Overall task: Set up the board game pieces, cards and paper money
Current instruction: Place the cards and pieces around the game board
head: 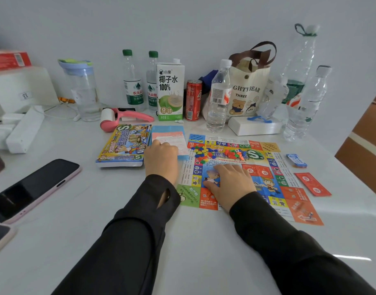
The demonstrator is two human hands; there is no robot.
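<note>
Board [289, 188] flat on the tabletop, right of centre. My right hand [229, 184] lies palm down on its near-left part, fingers straight and pressing. My left hand [161, 158] sits knuckles-up on the paper money [169, 137] between the game box [124, 145] and the board; can't tell if it's pinching. Plastic pieces [204, 153] are piled at the board's far middle. Blue card pack [296, 160] and red card pack [312, 184] lie toward the right edge.

Along the far wall we saw two green-capped water bottles [133, 86], a coconut water carton [170, 90], a red can [193, 101] and a bear-print tote bag [246, 92]. A pink-cased phone [33, 188] lay near left.
</note>
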